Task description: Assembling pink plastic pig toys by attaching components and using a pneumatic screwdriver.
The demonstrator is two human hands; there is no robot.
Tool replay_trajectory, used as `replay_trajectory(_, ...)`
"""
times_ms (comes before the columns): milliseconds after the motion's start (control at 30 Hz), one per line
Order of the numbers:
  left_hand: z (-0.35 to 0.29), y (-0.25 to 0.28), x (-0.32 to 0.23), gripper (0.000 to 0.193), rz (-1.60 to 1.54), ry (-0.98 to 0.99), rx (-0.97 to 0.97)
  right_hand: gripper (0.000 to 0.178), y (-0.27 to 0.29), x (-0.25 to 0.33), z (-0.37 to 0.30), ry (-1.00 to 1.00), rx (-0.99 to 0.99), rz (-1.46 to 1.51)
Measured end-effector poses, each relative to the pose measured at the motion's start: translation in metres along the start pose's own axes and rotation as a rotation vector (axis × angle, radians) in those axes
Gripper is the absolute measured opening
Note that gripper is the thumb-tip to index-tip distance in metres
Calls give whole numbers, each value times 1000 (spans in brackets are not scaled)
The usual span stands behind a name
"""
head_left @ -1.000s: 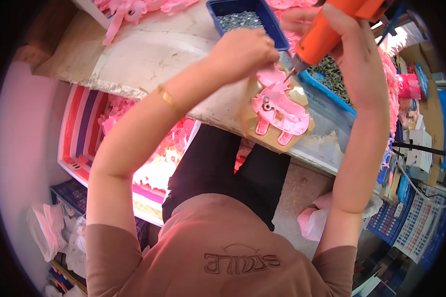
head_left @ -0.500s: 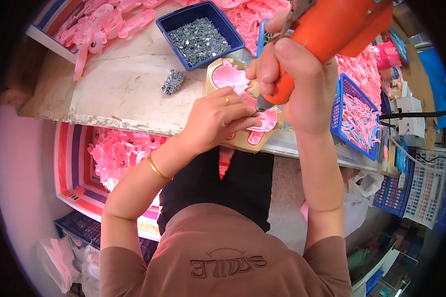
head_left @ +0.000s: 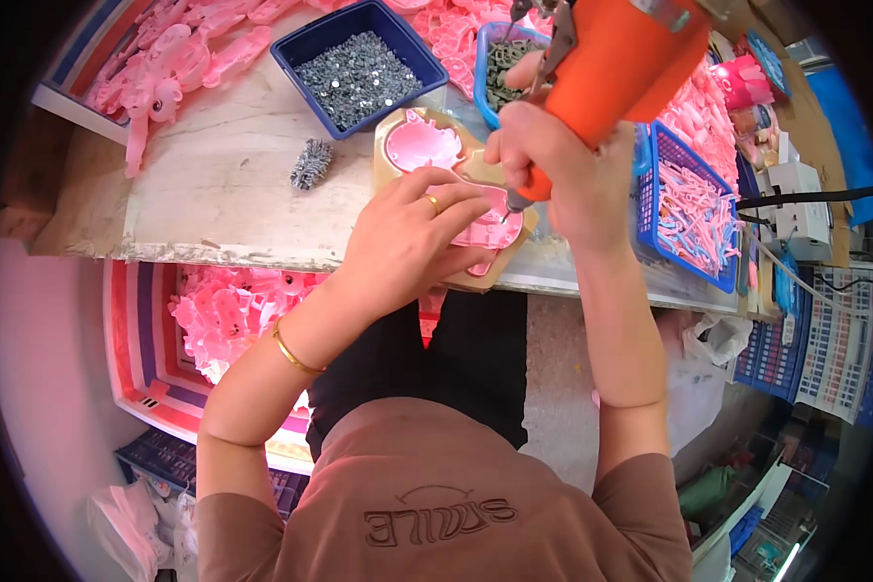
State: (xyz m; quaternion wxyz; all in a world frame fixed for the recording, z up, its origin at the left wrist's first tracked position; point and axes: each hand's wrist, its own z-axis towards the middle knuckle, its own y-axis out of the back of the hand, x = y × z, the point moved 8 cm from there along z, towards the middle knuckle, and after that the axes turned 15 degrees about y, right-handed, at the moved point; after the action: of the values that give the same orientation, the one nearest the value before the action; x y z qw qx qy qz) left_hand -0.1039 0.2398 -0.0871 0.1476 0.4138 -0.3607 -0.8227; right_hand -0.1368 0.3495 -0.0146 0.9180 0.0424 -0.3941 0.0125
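My right hand [head_left: 577, 170] is wrapped round an orange power screwdriver [head_left: 601, 78], which slants down and left. Its thin bit points at a pink plastic shell [head_left: 490, 230] lying in a tan moulded holder [head_left: 495, 170] near the bench's front edge. My left hand [head_left: 403, 228] rests over the left side of that shell, thumb and forefinger apart with pink plastic showing between them. Another rounded pink shell section [head_left: 422, 145] sits in the far part of the holder. A bristly clump of screws [head_left: 311, 165] stands on the bench, left of the holder.
A dark blue bin [head_left: 431, 83] of screws stands behind the holder, beside a light blue basket [head_left: 479, 73] of dark small parts. At right, a blue basket [head_left: 647, 199] holds pink and blue strips. Pink pieces [head_left: 228, 325] fill a striped box below the bench.
The screwdriver and my right hand have shifted slightly left. My left fingers have drawn back from the bit and opened. The bench things appear further left, as the view has turned.
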Motion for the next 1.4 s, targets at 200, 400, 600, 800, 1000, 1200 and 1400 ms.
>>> replay_trajectory(200,-7,-14,8,29,132,-51,-9,24,14,-30,-14,-177,-159,82)
replay_trajectory(400,-8,-18,11,26,93,-31,0,22,14,-35,-19,-190,-162,71)
replay_trajectory(600,-9,-19,12,25,83,-24,5,22,13,-32,-18,-172,-147,56)
replay_trajectory(800,-8,-18,12,23,77,-22,4,16,11,-28,-18,-153,-119,18)
replay_trajectory(1000,-7,-18,12,22,80,-11,12,7,10,-29,-22,-119,-137,41)
replay_trajectory(1200,-7,-19,13,22,68,-10,18,11,17,-32,-26,-115,-236,0)
replay_trajectory(1400,-8,-14,7,29,104,-75,-7,28,6,-24,-9,-179,-162,94)
